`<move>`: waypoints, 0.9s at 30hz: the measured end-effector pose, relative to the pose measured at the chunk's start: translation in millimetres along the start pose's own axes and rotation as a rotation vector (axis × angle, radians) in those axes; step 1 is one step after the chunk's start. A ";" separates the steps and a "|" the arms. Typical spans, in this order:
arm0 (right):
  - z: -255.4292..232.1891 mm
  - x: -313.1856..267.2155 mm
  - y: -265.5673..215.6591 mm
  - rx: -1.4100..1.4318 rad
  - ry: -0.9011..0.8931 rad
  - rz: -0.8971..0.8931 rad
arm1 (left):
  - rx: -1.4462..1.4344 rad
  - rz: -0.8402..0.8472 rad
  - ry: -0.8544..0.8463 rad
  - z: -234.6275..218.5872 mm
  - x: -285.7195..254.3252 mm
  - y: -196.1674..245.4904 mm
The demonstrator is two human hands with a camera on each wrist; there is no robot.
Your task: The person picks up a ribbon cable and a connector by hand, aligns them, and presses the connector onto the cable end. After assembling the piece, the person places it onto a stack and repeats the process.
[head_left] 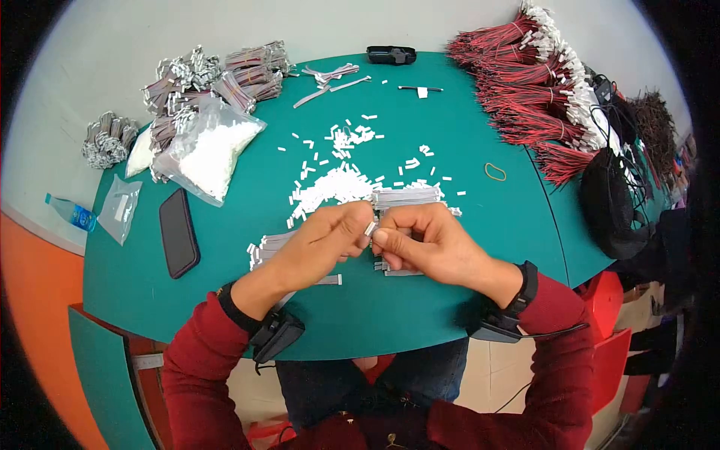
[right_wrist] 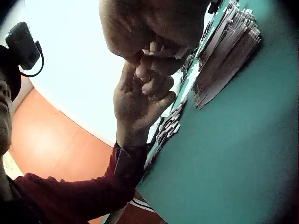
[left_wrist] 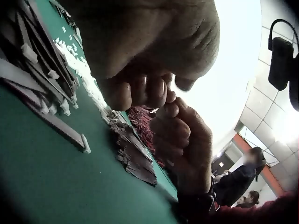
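My left hand (head_left: pixel 319 246) and right hand (head_left: pixel 439 244) meet fingertip to fingertip above the near part of the green table (head_left: pixel 480 225). Between them a small white connector (head_left: pixel 370 228) is pinched, mostly covered by fingers. Behind the right hand lies a stack of grey ribbon cables (head_left: pixel 409 197) with white ends. More ribbon cables (head_left: pixel 270 246) lie beside the left hand, some hidden under the forearm. A heap of loose white connectors (head_left: pixel 334 187) spreads just beyond both hands.
On the left are a phone (head_left: pixel 179 234), a clear bag of white pieces (head_left: pixel 214 154), a bottle (head_left: pixel 71 212) and bundled grey cables (head_left: pixel 184 81). Red-and-black wire bundles (head_left: pixel 517 86) line the right, near a rubber band (head_left: pixel 495 172). A black device (head_left: pixel 391 55) stands at the back.
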State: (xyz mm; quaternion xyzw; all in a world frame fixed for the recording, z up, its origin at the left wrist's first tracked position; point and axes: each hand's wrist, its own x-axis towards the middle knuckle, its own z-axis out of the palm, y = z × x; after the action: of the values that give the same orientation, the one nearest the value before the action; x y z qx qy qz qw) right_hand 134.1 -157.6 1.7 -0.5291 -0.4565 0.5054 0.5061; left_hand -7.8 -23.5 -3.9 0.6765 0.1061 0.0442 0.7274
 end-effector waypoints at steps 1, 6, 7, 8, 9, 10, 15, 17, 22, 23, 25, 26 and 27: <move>0.1 -0.1 0.3 0.012 -0.013 0.010 | 0.053 0.038 -0.002 0.3 0.3 -0.6; -0.2 -3.1 -1.5 -0.026 -0.072 0.043 | 0.220 0.142 0.040 0.1 0.9 -1.6; 0.7 -4.3 -3.6 -0.035 -0.085 0.047 | 0.200 0.141 0.046 1.3 -0.1 -2.5; 0.8 -4.1 -6.5 -0.022 -0.087 0.055 | 0.184 0.145 0.055 2.2 -1.3 -3.7; 1.4 -4.7 -8.3 -0.005 -0.088 0.068 | 0.165 0.144 0.062 3.1 -2.3 -4.8; 1.8 -6.0 -8.6 0.014 -0.087 0.082 | 0.189 0.135 0.074 2.4 -2.4 -2.2; -35.3 6.6 -8.2 -0.315 0.099 -0.158 | 0.314 0.174 0.234 -4.8 -10.7 20.7; -50.1 6.9 -17.4 -0.632 0.253 -0.239 | 0.341 0.131 0.288 -16.2 -19.3 19.6; -64.4 3.2 -13.4 -0.944 0.137 -0.232 | 0.613 0.046 0.410 -50.9 -54.2 2.9; -64.4 3.5 -9.2 -0.970 0.116 -0.289 | 0.660 0.026 0.437 -57.1 -62.0 -2.2; -62.5 2.7 -7.4 -1.014 0.079 -0.324 | 0.785 -0.017 0.485 -61.3 -72.8 -5.8; -60.2 2.1 -7.7 -1.030 0.065 -0.302 | 0.865 -0.042 0.505 -61.4 -77.8 -4.6; -58.8 2.0 -7.9 -1.045 0.050 -0.280 | 0.947 -0.068 0.525 -60.8 -81.1 -2.3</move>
State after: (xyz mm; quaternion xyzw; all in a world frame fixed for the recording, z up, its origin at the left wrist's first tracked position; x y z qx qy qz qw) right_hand 193.0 -159.4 8.1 -0.6564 -0.7009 0.1260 0.2490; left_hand -99.9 18.8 -2.3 0.8927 0.3143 0.1354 0.2933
